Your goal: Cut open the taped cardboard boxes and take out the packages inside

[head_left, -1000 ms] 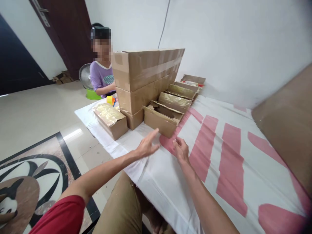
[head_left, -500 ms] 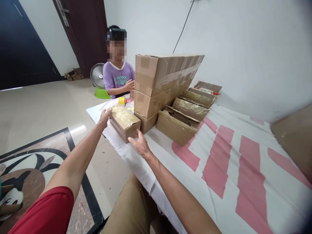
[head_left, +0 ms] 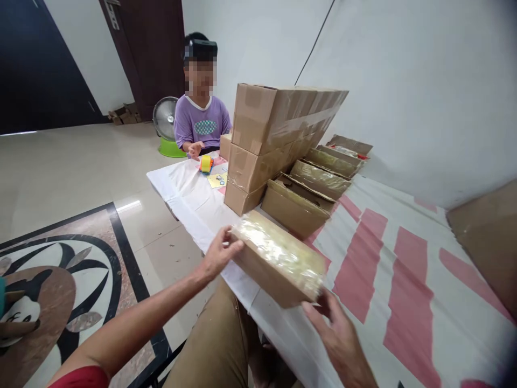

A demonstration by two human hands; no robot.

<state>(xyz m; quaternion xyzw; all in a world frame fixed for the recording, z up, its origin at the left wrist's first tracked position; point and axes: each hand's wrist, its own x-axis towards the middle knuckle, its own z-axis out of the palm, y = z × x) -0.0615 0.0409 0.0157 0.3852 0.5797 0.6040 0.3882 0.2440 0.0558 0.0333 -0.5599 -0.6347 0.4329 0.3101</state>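
Between my two hands is a long cardboard box (head_left: 278,258), tilted over the near edge of the cloth-covered table. Shiny clear plastic or tape covers its yellowish top. My left hand (head_left: 221,250) grips the far left end, thumb on the upper edge. My right hand (head_left: 333,323) closes on the near right end, with some fingers hidden behind the box. Just beyond it stand a stack of taped cardboard boxes (head_left: 250,124) and an open-topped cardboard box (head_left: 297,210).
More open boxes (head_left: 323,178) line up toward the wall. A yellow tape roll (head_left: 206,164) and a yellow printed sheet (head_left: 218,180) lie at the table's far left. Across the table is a person in a purple shirt (head_left: 204,124); a fan (head_left: 165,118) stands behind.
The box has come from the table's left end toward me and to the right, turning on the way. The other person's hand has lowered toward the tape roll.
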